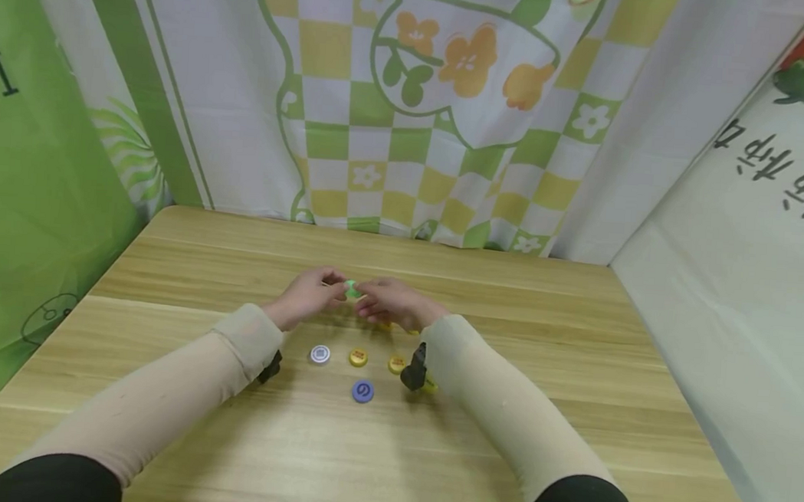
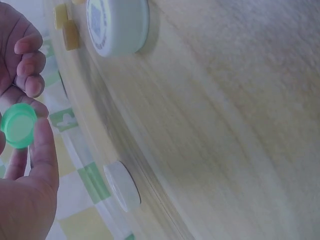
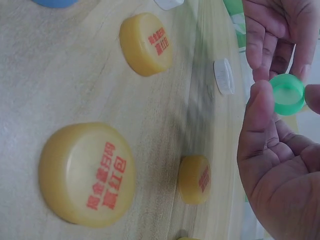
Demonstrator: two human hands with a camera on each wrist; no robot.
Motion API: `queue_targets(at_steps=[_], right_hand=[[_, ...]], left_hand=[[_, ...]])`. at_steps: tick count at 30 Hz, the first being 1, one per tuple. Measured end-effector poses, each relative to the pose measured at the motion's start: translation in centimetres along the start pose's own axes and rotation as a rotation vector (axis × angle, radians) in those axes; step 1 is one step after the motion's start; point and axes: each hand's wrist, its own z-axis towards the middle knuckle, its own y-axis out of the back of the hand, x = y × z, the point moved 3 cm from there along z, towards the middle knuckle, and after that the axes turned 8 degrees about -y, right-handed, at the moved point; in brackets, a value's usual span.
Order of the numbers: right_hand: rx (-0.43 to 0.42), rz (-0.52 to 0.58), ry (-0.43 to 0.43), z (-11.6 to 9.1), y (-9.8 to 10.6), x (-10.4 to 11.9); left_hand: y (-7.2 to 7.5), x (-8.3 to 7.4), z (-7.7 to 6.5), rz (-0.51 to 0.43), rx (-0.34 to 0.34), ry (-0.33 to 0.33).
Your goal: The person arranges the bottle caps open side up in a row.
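A small green bottle cap [image 1: 353,289] is held up between the two hands above the table. My left hand [image 1: 311,295] pinches it from the left, and my right hand [image 1: 399,301] holds it from the right. In the left wrist view the cap [image 2: 20,126] shows its hollow side, with fingertips round its rim. The right wrist view also has the green cap [image 3: 287,95] between the fingertips of both hands. Nearest my left hand on the table is a white cap [image 2: 121,186]; a yellow cap [image 3: 195,179] lies near my right hand.
Towards me on the wooden table [image 1: 306,460] lie a white cap with a printed top [image 1: 320,354], yellow caps [image 1: 358,357] with red print and a blue-purple cap [image 1: 363,391]. Another yellow cap [image 1: 430,385] is partly hidden by my right wrist. A patterned curtain [image 1: 441,169] hangs behind.
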Motion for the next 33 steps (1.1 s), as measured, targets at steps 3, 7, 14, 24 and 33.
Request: queue_targets(at_steps=[3,7,14,24,33], right_hand=[[-0.002,0.003,-0.003,-0.1,-0.1,0.2],[-0.024,-0.007,0.028,-0.1,-0.2,0.5],[-0.101,0.034,0.117,0.6,0.0,0.3],[-0.167,0.050,0.121,1.2,-0.2,0.3],[-0.231,0.041,0.121,2.0,-0.3,-0.2]], left_hand=[[0.0,0.0,0.1,-0.004,-0.001,-0.001],[0.1,0.3,0.4,-0.031,-0.013,0.005],[0.1,0.9,1.0,-0.113,-0.034,0.036],[0.1,1.2,1.6,-0.108,-0.119,0.065],[-0.1,1.5,2.1,-0.050,-0.095,0.080]])
